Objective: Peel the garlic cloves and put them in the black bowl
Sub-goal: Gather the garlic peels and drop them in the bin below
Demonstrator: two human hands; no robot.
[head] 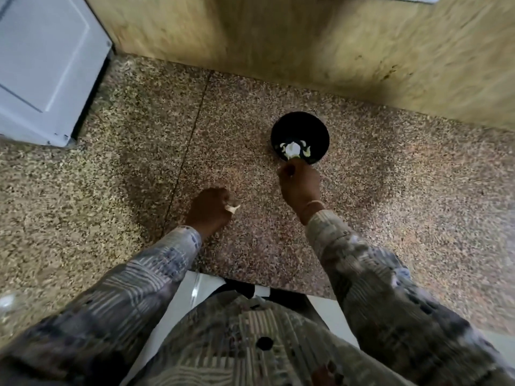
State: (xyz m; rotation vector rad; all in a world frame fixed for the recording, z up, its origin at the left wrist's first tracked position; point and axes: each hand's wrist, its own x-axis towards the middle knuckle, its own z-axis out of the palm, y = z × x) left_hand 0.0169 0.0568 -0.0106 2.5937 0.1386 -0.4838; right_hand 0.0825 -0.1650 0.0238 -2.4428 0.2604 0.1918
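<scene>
A black bowl (300,129) stands on the speckled stone counter (139,168), right of centre, with several pale garlic pieces (292,149) in its near side. My right hand (299,185) is at the bowl's near rim, fingers curled and reaching over the edge toward the garlic; whether it grips a piece is hidden. My left hand (209,210) hovers over the counter to the left of the bowl, pinching a pale scrap of garlic or its skin (232,208). The frame is motion-blurred.
A white appliance (41,68) stands at the back left. A yellowish wall (306,40) runs close behind the bowl. The counter's front edge (278,285) lies near my body, with white floor below it.
</scene>
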